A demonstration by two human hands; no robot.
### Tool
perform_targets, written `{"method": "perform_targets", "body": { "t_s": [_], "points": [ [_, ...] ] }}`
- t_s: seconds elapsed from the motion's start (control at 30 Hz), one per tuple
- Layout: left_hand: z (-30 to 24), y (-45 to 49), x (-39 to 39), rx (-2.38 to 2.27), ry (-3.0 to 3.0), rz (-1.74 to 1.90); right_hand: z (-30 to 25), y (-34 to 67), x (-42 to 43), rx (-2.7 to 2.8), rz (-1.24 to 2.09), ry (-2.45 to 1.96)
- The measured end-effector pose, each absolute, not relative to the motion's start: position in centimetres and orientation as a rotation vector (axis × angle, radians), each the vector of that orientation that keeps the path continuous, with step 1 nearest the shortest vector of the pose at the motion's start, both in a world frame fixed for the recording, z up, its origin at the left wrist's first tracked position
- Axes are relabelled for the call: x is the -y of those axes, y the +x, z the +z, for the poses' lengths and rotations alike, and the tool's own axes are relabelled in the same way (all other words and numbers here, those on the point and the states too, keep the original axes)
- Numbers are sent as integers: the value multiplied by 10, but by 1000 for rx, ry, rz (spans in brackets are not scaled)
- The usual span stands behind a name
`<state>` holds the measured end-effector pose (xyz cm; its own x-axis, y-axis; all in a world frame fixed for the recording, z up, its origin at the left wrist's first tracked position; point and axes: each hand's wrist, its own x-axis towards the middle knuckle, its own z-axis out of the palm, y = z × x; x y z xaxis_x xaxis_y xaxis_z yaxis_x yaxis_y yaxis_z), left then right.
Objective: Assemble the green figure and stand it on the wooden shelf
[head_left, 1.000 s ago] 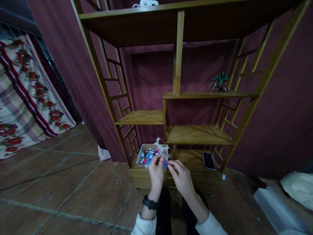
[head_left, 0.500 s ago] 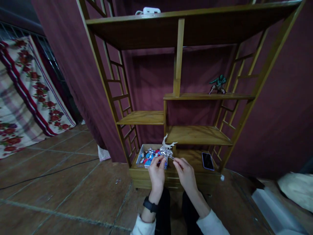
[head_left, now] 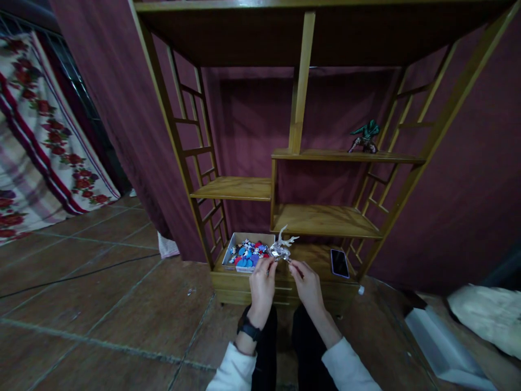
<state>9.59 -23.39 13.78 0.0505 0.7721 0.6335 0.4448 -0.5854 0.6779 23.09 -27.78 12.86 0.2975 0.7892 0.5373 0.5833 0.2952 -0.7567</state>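
Observation:
A clear, shiny deer figurine (head_left: 280, 250) with branching antlers is held up between my two hands, in front of the shelf's lowest level. My left hand (head_left: 262, 283) pinches its lower left part between thumb and fingers. On the other side, my right hand (head_left: 306, 283) pinches its lower right part; the exact grip points are small and partly hidden by the fingers. Just left of the figurine stands an open cardboard box (head_left: 228, 255) filled with many small colourful figures (head_left: 247, 255).
The wooden display shelf (head_left: 325, 217) has several stepped levels. A green-cloaked figure (head_left: 366, 137) crouches on the right shelf. A phone (head_left: 339, 263) lies at the lower right. A dark cable (head_left: 81, 275) crosses the tiled floor; a grey box (head_left: 443, 347) lies at right.
The view has tilted down slightly, so the shelf's top and the white power strip have left the picture. Both hands still hold the figurine, which now appears slightly right of the cardboard box.

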Motion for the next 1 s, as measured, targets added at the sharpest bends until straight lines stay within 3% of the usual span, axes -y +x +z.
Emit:
{"method": "perform_targets", "body": {
  "t_s": [0.27,0.57,1.0],
  "points": [
    [96,95,239,-1430,2453,1286,74,244,271,1454,251,-1451],
    [47,101,225,-1401,2802,744,9,260,262,1408,339,-1526],
    [37,99,217,-1107,2981,618,-3,267,258,1460,343,-1689]
  ]
}}
